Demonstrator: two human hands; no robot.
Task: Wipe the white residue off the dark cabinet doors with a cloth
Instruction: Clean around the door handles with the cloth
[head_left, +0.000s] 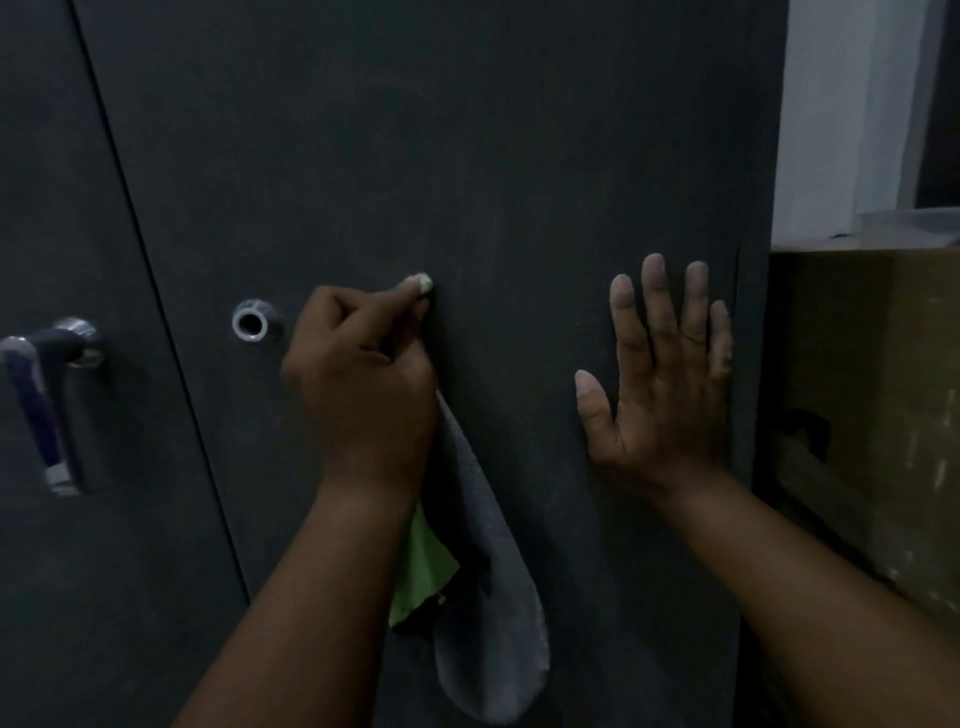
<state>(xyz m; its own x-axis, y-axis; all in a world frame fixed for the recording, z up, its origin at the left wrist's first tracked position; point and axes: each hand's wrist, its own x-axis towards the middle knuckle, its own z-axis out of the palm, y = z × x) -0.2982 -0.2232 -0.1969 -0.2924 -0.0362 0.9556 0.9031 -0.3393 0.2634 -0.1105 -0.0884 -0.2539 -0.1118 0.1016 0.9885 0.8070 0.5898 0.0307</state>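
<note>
My left hand is curled round the cloth, grey with a green part, which hangs below the fist; my whitened fingertip presses the right cabinet door. My right hand lies flat, fingers spread, on the same door. Faint pale streaks remain near the fingertip; most of the door looks dark, so I judge it nearly clean. Left door not yet touched. Cardboard box beside the cabinet: contents hidden.
</note>
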